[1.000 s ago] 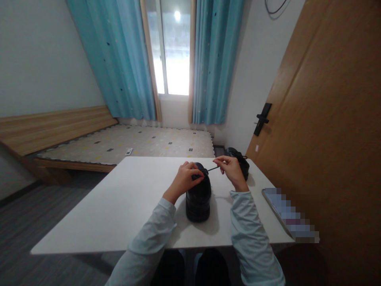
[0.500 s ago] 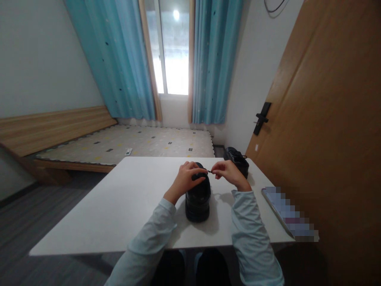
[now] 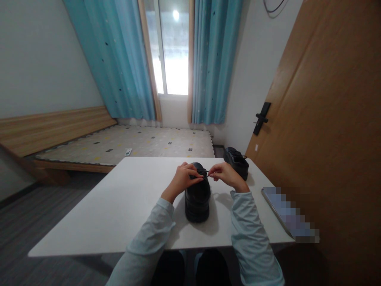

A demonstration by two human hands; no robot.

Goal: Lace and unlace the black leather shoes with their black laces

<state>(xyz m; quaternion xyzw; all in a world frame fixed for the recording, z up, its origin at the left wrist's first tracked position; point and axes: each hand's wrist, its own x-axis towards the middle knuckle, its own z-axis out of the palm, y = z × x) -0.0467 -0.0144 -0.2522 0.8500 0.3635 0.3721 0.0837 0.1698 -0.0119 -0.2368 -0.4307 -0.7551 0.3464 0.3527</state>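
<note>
A black shoe point(image 3: 197, 204) stands upright on the white table in front of me, heel toward me. My left hand point(image 3: 186, 178) reaches over its left side, thumb and fingertips pinched together at the lacing. Whatever lies between those fingertips is small, and seems to be part of the lace. From the right, my right hand point(image 3: 224, 173) pinches the dark shoelace point(image 3: 207, 171) just beside the shoe's opening. A second black shoe point(image 3: 236, 162), laced, sits at the table's far right corner, behind my right hand.
The white table point(image 3: 119, 214) spans the space before me. On its right edge lies a flat, blurred-out item point(image 3: 287, 214). Beyond the table is a bed point(image 3: 154, 143) with a small white remote point(image 3: 128, 152). A wooden door point(image 3: 321, 119) stands close on the right.
My left hand's fingertips have drawn back and down toward the shoe's opening, pinching closer together. My right hand has shifted slightly left and down, and more lace shows.
</note>
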